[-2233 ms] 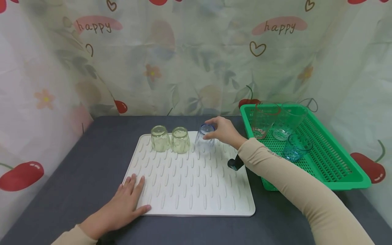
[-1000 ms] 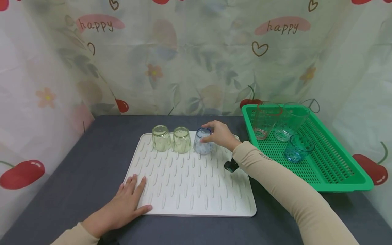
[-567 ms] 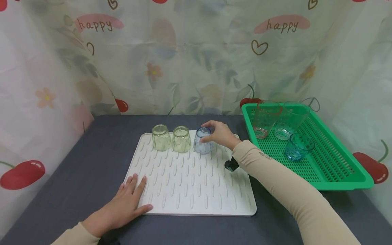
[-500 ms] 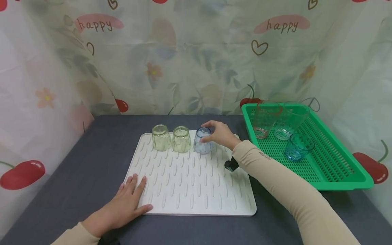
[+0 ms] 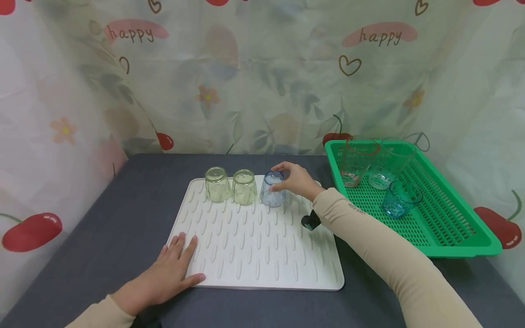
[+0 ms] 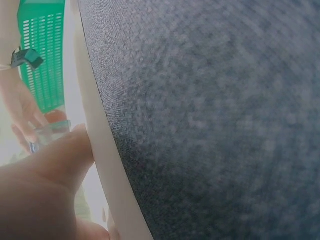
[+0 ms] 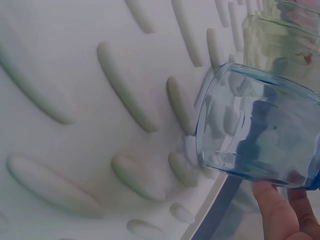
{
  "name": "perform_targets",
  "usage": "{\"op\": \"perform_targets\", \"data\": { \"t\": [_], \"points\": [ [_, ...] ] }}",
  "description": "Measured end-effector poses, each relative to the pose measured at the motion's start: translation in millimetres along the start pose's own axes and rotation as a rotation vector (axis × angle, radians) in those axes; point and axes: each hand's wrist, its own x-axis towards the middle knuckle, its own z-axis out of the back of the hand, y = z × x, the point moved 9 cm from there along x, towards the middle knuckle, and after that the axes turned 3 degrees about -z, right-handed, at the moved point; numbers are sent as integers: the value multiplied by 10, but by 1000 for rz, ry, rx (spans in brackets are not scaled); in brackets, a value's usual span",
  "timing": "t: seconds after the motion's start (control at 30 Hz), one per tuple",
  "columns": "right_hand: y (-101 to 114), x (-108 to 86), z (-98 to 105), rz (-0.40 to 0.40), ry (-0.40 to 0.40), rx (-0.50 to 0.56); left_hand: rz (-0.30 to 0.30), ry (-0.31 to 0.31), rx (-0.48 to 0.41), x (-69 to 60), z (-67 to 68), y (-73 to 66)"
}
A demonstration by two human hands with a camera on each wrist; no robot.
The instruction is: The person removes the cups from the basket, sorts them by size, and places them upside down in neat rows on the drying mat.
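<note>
The right hand (image 5: 298, 182) grips the light blue glass tumbler (image 5: 272, 197), thumb and fingers curved about its upper end and parted by its width. The light blue glass tumbler stands inverted, mouth down, on the white ribbed mat (image 5: 266, 241), slightly right of centre in the frame. The left hand (image 5: 166, 273) lies at lower left, fingers extended and spread across the mat's edge, gripping nothing.

Left of the light blue glass tumbler, the near green tumbler (image 5: 244, 188) and far green tumbler (image 5: 217, 186) stand inverted in line, well apart from the left hand. At right of frame, the green plastic basket (image 5: 480, 249) contains a red-rimmed glass (image 5: 352, 166), a clear glass (image 5: 379, 178) and a deeper blue tumbler (image 5: 398, 206). The dark grey counter (image 5: 104, 223) supports the mat and basket.
</note>
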Motion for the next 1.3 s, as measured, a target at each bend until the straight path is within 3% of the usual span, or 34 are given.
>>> {"op": "perform_targets", "data": {
  "t": [0.2, 0.43, 0.67, 0.93, 1.3],
  "points": [
    [6, 16, -12, -25, 26, 13, -14, -25, 9, -4, 25, -14],
    [47, 15, -11, -29, 78, 25, 1, 12, -2, 6, 6, -9],
    [143, -47, 88, -20, 88, 35, -1, 6, 0, 9, 5, -3],
    [363, -250, 424, 48, 104, 136, -10, -15, 12, 1, 25, -19],
    [541, -643, 1078, 122, 43, 295, 5, 17, 3, 1, 18, -27]
  ]
}}
